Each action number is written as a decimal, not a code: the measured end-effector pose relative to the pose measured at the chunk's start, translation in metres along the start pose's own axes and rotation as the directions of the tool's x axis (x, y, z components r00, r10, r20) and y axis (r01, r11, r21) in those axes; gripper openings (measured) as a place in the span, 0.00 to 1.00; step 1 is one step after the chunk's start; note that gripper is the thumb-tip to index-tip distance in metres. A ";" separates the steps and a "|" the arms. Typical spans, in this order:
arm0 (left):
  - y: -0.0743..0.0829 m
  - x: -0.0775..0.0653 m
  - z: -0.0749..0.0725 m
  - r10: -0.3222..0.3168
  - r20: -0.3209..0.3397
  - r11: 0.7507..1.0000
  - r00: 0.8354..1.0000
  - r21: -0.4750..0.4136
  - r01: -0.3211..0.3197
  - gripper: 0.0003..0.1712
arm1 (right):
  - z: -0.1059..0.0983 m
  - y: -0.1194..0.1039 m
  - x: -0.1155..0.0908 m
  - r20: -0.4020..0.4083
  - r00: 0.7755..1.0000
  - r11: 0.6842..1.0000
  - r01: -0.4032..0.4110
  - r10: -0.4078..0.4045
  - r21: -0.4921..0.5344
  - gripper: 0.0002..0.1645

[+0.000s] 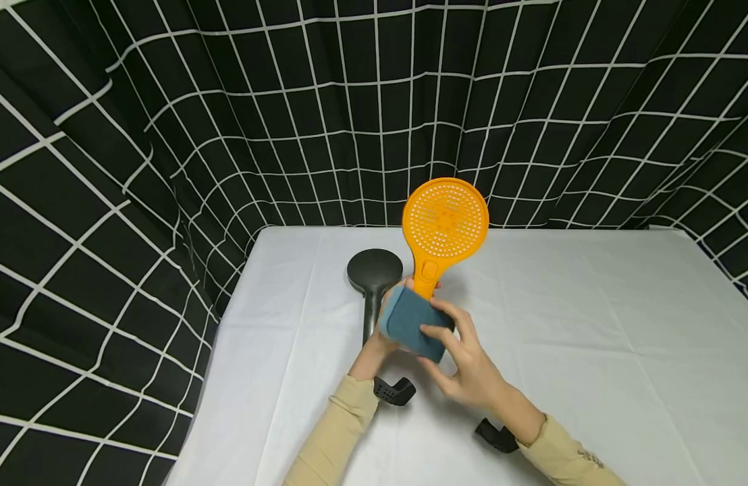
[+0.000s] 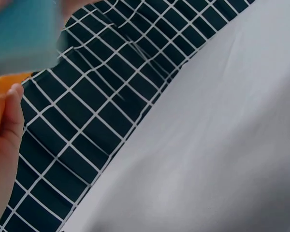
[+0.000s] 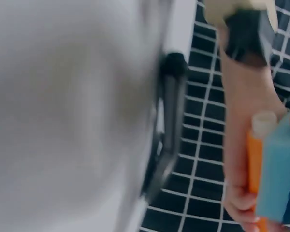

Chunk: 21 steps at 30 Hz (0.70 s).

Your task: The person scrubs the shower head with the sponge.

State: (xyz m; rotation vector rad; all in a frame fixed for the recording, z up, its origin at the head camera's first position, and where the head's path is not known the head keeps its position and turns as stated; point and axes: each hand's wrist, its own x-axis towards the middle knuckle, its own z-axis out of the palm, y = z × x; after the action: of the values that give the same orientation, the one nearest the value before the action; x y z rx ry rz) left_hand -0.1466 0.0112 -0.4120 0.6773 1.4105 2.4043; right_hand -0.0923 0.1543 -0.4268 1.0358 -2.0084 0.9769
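Observation:
My left hand [image 1: 382, 343] grips the handle of an orange shower head [image 1: 445, 219]. Its round, perforated face points up and away from me, above the table. In my right hand [image 1: 471, 361] a two-tone blue sponge [image 1: 413, 320] is pinched between thumb and fingers. The sponge lies over the handle in the head view and hides much of the left hand. From the right wrist, the sponge [image 3: 278, 174] appears right beside the orange handle [image 3: 254, 159]; whether they touch is hard to tell. The left wrist view shows the sponge [image 2: 24, 38] blurred.
On the table to the left of the orange one lies a black shower head [image 1: 374, 273], its handle partly behind my left hand. A white cloth [image 1: 593, 337] covers the table. Black curtains with white grid lines [image 1: 350, 101] hang behind and along the sides.

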 end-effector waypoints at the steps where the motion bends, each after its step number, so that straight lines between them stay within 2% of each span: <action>1: 0.002 0.000 0.001 -0.006 0.022 1.000 1.000 -0.006 0.006 0.27 | 0.000 -0.001 -0.002 0.018 0.999 0.999 0.032 -0.033 0.018 0.20; 2: 0.003 0.000 0.001 -0.017 0.045 0.999 0.999 -0.028 0.019 0.28 | 0.000 -0.001 -0.003 0.021 0.998 0.998 0.058 -0.059 0.026 0.20; 4: 0.001 -0.001 0.000 0.014 0.036 0.998 0.999 0.053 -0.016 0.32 | -0.002 0.003 -0.001 0.000 0.998 0.997 0.070 -0.070 0.024 0.20; 8: -0.016 0.003 -0.006 0.026 0.014 0.988 1.000 0.150 -0.028 0.28 | -0.010 0.014 0.011 -0.116 0.993 0.998 -0.017 0.011 -0.056 0.22; 9: -0.020 0.003 -0.007 0.037 -0.010 0.980 0.999 0.195 -0.035 0.27 | -0.011 0.017 0.013 -0.143 0.989 0.996 -0.042 0.032 -0.072 0.23; 11: -0.026 0.004 -0.009 0.025 -0.025 0.983 0.999 0.182 -0.020 0.25 | -0.012 0.018 0.014 -0.166 0.984 0.993 -0.074 0.059 -0.089 0.23; 12: -0.025 0.004 -0.008 0.029 -0.024 0.983 0.999 0.182 -0.024 0.28 | -0.011 0.018 0.013 -0.168 0.984 0.994 -0.071 0.056 -0.085 0.23; 15: -0.018 0.002 -0.007 0.076 -0.034 0.984 0.997 0.162 -0.069 0.36 | -0.005 0.013 0.004 -0.125 0.992 1.000 -0.008 0.004 -0.027 0.23; 17: -0.009 0.000 -0.005 0.099 -0.031 0.982 0.995 0.163 -0.093 0.36 | -0.001 0.008 -0.005 -0.076 0.995 0.997 0.069 -0.067 0.019 0.21; 21: 0.005 0.000 0.000 0.100 -0.013 0.972 0.995 0.214 -0.095 0.23 | 0.003 0.005 -0.015 -0.028 0.982 0.979 0.191 -0.189 0.066 0.17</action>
State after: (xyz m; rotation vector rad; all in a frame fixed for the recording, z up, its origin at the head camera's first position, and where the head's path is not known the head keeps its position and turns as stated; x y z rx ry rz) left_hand -0.1465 0.0093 -0.4077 0.7882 1.7003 2.3604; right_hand -0.0907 0.1594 -0.4421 1.2248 -1.8310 0.9553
